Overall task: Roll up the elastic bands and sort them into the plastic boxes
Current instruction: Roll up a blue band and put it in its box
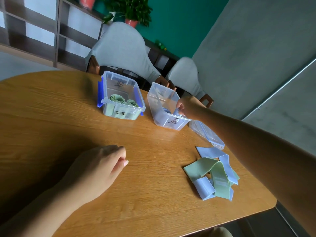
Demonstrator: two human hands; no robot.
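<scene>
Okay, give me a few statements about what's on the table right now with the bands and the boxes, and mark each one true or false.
1. The box with blue latches holds rolled green bands. True.
2. The right hand is picking a band off the loose pile. False: it reaches into the plain clear box and touches a blue roll there.
3. The left hand rests on the wooden table, holding nothing. True.
4. All the bands are already boxed. False: a loose pile of green and blue bands lies near the table's right edge.
5. A clear lid lies on the table beside the plain box. True.
</scene>
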